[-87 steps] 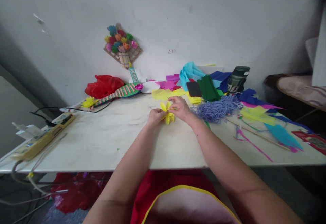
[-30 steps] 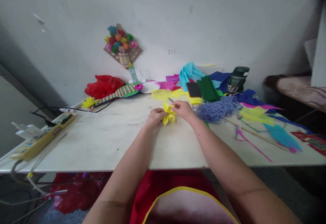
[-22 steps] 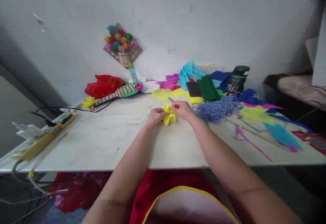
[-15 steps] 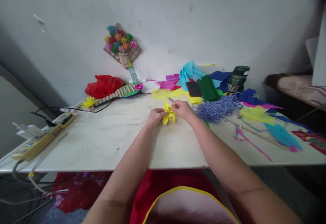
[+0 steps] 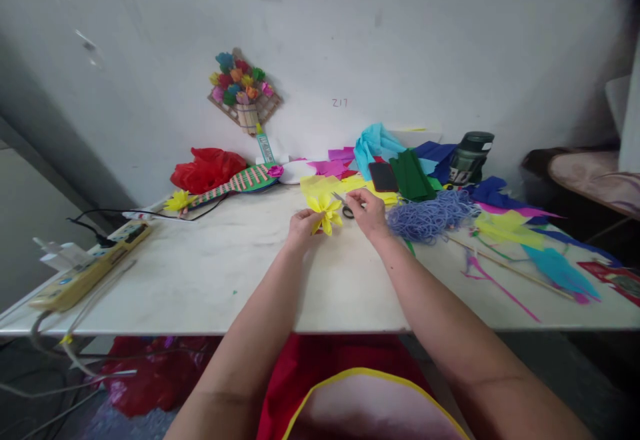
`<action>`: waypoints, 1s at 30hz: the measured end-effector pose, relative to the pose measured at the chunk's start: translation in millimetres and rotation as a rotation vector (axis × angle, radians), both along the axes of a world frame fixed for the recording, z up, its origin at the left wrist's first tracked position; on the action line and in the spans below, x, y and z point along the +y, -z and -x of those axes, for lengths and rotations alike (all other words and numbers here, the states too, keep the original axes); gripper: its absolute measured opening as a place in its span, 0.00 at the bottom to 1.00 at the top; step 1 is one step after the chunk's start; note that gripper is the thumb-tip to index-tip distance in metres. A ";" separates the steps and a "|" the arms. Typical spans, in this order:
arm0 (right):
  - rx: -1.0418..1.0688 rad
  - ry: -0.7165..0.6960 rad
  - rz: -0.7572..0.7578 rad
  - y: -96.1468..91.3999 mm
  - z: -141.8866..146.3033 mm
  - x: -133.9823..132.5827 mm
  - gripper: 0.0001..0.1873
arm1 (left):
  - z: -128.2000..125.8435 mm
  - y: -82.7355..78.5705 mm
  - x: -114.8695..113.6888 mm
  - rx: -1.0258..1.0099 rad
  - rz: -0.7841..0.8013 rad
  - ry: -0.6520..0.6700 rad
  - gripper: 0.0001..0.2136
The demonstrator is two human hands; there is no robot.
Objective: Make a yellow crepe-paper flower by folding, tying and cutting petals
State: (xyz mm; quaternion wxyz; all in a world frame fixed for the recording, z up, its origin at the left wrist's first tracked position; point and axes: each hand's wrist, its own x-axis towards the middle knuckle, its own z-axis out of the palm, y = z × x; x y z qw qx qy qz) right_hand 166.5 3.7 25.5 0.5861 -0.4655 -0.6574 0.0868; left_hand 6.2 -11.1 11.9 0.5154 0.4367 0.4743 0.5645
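My left hand is closed, pinching a yellow paper flower at its base, with the petals spread out to the right. A small pair of scissors with dark handles lies on the white table just right of the flower. My right hand is beside the scissors, its thumb and index finger bent and apart near the handles. I cannot tell whether it touches them. Sheets of yellow crepe paper lie behind the flower.
To the right are a phone, folded green paper, tangled purple cord, a thin stick and a dark jar. A decorated green instrument shape lies back left. A power strip edges the table's left.
My right hand has moved off the flower, a little to the right, uncovering the scissors' handles. The flower in my left hand has turned, and its petals face up more fully.
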 end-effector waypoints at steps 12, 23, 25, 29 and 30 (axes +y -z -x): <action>-0.645 -0.118 -0.359 -2.2 16.1 -20.6 0.12 | 7.7 0.9 5.6 -0.230 0.010 -0.183 0.15; -0.782 -0.124 -0.343 -1.7 20.8 -21.9 0.10 | 7.8 4.7 8.1 -0.249 0.048 -0.186 0.14; -0.794 -0.114 -0.351 -1.4 21.8 -21.8 0.10 | 7.0 4.6 7.9 -0.254 0.058 -0.181 0.14; -0.807 -0.092 -0.349 -1.4 22.4 -21.8 0.10 | 6.3 5.8 8.8 -0.249 0.066 -0.168 0.14; -0.811 -0.086 -0.347 -1.5 22.2 -21.8 0.10 | 6.3 6.2 9.3 -0.247 0.069 -0.165 0.14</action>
